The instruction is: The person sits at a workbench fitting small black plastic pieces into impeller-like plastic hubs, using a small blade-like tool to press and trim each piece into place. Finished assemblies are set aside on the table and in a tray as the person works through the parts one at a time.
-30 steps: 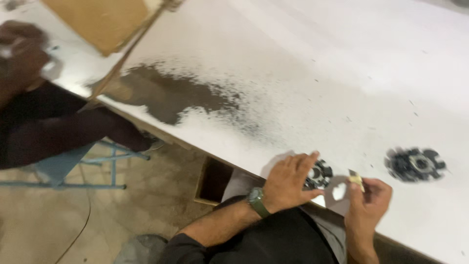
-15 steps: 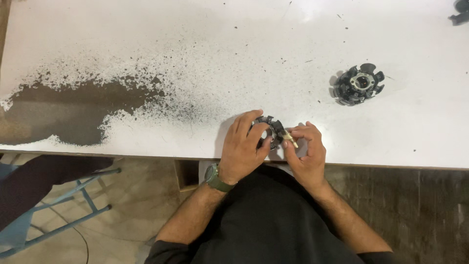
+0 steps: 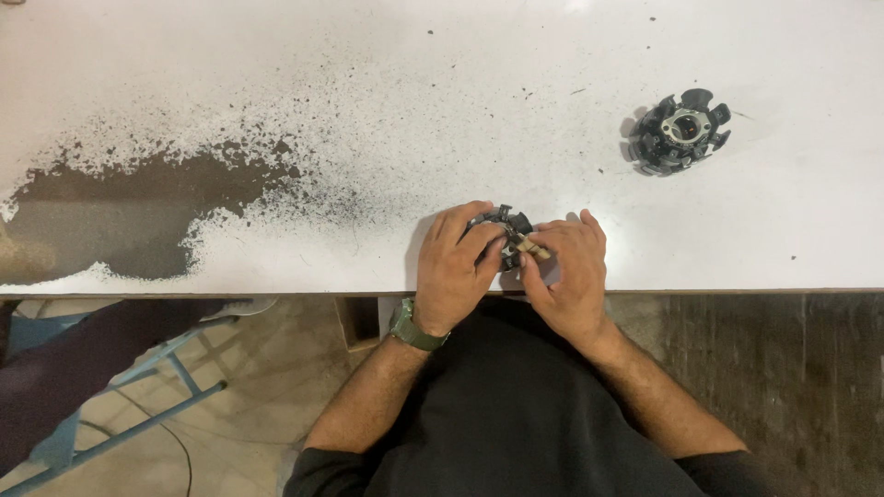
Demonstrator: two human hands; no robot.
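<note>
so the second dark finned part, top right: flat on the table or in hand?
Flat on the table: the finned part lies alone, face up, clear of both hands.

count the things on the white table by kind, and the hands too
Round black toothed metal parts: 2, one free on the table, one held in both hands
Small tan piece at the fingertips: 1
Hands: 2, left hand and right hand
Total: 5
</note>
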